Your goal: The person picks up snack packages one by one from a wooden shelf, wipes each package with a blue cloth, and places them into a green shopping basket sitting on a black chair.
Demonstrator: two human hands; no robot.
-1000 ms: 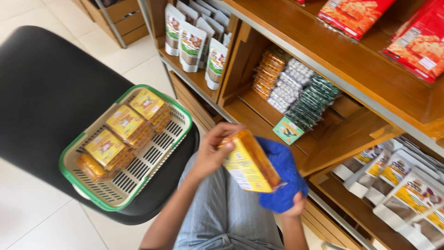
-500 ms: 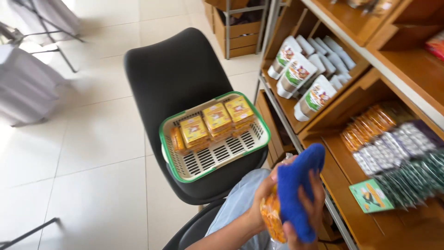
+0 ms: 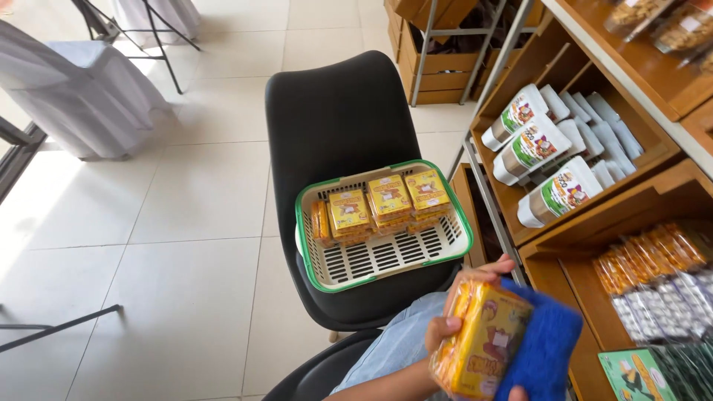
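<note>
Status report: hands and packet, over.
Left hand grips yellow packet. Right hand hidden behind blue cloth on packet. Basket on chair, apart.

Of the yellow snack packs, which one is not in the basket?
The yellow snack pack at the bottom of the picture: the left hand holds it against a blue cloth. All the others lie in the green-rimmed basket on the black chair.
</note>
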